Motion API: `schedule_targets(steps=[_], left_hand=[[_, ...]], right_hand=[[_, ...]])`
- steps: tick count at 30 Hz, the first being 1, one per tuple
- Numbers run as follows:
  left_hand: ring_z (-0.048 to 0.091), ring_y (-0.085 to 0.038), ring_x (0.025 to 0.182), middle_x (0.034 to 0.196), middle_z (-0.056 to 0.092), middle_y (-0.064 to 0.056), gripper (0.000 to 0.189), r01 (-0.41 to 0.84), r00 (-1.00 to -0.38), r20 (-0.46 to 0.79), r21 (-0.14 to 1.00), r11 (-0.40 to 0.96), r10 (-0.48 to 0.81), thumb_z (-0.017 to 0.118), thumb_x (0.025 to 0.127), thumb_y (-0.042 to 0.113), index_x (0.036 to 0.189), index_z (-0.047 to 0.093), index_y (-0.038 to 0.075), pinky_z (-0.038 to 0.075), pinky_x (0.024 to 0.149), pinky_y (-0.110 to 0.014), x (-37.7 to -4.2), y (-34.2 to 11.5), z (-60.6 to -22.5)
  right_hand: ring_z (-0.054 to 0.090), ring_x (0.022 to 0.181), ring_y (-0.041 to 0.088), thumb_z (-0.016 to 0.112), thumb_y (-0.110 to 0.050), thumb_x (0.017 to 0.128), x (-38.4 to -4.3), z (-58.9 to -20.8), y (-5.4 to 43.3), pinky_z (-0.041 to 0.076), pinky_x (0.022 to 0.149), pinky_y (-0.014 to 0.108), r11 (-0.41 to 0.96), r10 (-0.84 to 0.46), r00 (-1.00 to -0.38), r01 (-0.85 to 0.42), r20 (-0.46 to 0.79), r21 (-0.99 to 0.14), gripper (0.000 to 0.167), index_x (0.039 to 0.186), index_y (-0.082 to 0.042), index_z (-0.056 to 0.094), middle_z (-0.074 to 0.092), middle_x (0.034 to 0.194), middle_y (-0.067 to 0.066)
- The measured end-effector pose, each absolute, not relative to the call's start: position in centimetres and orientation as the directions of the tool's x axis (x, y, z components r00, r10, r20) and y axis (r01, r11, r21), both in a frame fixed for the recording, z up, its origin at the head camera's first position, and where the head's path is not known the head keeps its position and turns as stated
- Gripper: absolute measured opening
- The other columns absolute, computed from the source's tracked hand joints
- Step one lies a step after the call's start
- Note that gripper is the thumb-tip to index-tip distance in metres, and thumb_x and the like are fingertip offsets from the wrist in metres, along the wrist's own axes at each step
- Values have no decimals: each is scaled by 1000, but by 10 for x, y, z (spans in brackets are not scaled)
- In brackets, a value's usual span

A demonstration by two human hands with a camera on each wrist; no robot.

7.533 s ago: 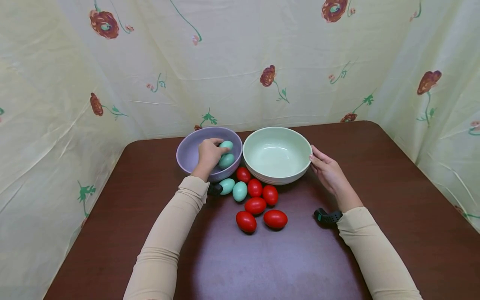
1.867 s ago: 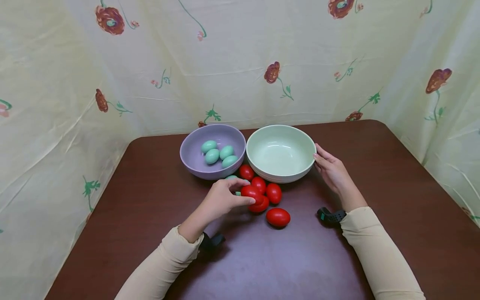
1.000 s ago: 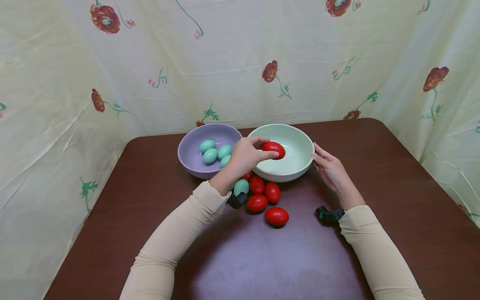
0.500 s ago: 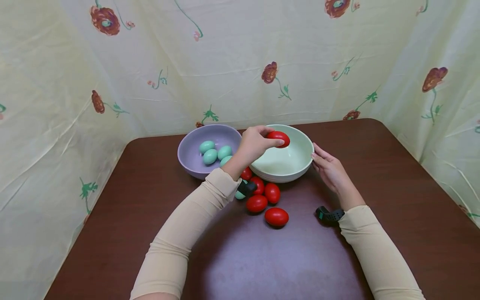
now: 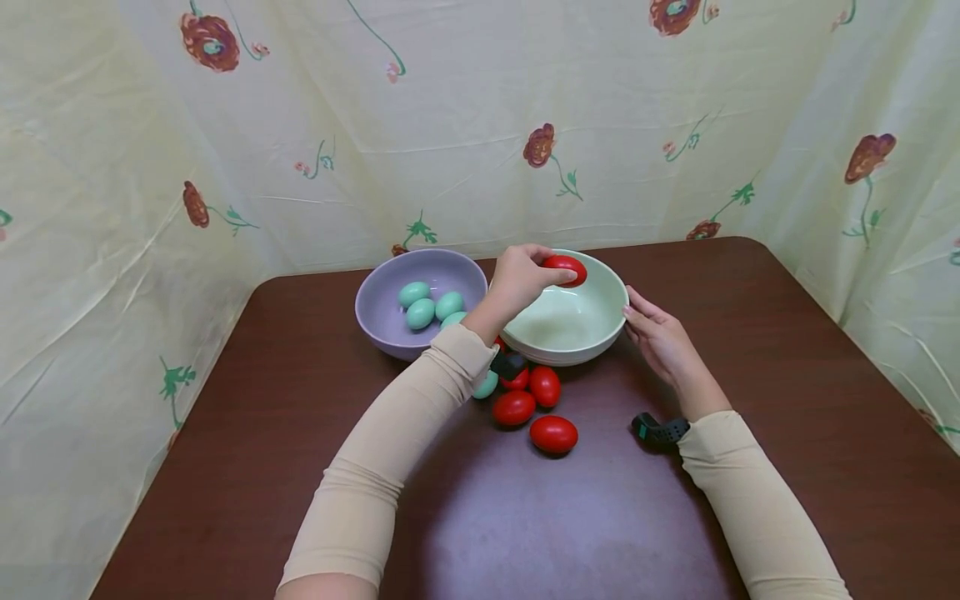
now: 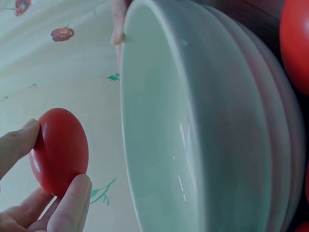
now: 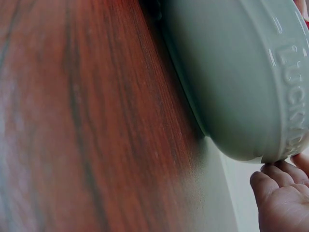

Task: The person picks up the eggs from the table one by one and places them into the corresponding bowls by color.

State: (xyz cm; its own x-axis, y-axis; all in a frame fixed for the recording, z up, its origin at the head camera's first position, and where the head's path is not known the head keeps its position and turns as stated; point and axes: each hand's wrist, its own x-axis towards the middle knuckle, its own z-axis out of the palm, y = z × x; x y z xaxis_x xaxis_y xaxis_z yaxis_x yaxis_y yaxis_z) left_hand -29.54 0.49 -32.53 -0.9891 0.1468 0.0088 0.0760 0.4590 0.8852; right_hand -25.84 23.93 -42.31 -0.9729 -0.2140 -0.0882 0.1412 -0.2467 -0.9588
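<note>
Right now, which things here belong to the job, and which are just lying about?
Likely part of the job:
red egg, pinched in the left hand
pale green bowl, touched by the right hand
purple bowl, holding teal eggs
loose red eggs

Seemingly just around it:
dark table, underneath
flowered cloth, behind
black wrist straps

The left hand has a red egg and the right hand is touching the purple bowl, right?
Not quite: the right hand touches the pale green bowl, as the head view shows. The purple bowl is the other one, with mint eggs in it. The left hand does have a red egg.
</note>
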Motion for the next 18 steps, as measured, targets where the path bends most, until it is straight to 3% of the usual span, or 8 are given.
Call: schedule_targets(steps=[11, 18], left_hand=[[62, -19, 98, 109, 73, -4, 43, 24, -994, -35, 862, 506, 107, 82, 82, 31, 118, 72, 10, 51, 78, -25, -308, 10, -336], [60, -22, 96, 107, 72, -8, 40, 2, -996, -48, 846, 534, 80, 81, 83, 29, 115, 71, 6, 51, 80, -28, -312, 18, -350]], right_hand=[[8, 155, 19, 50, -17, 104, -258, -424, 239, 11, 123, 34, -258, -216, -974, 120, -64, -959, 68, 158, -5, 11, 4, 168, 5], [8, 155, 19, 50, -17, 104, -259, -424, 239, 10, 123, 34, -253, -214, -974, 130, -75, -959, 68, 158, -5, 11, 4, 168, 5]])
